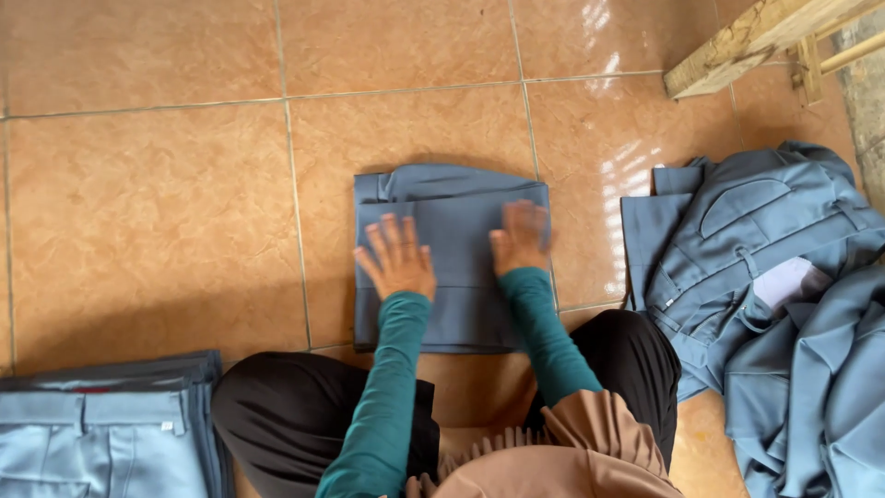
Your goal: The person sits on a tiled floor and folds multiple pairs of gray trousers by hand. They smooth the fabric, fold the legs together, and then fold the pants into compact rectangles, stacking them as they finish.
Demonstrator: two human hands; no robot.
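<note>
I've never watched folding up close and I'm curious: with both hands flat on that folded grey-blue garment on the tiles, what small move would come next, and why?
Probably lifting the folded garment toward the stack of folded ones at the person's left. The left hand and right hand lie flat on it, and it already looks like a neat rectangle; the unfolded heap waits at the right.

Folded grey-blue trousers [452, 231] flat on the tiled floor [157, 212].

The trousers are folded into a neat, near-square packet of several layers, with the waistband end at the far edge, slightly rumpled, and a straight fold edge nearest the person's knees. The cloth is smooth and plain, with one seam line running across its lower part. Both hands lie spread on top of the trousers, left hand [398, 258] and right hand [521, 238].
</note>
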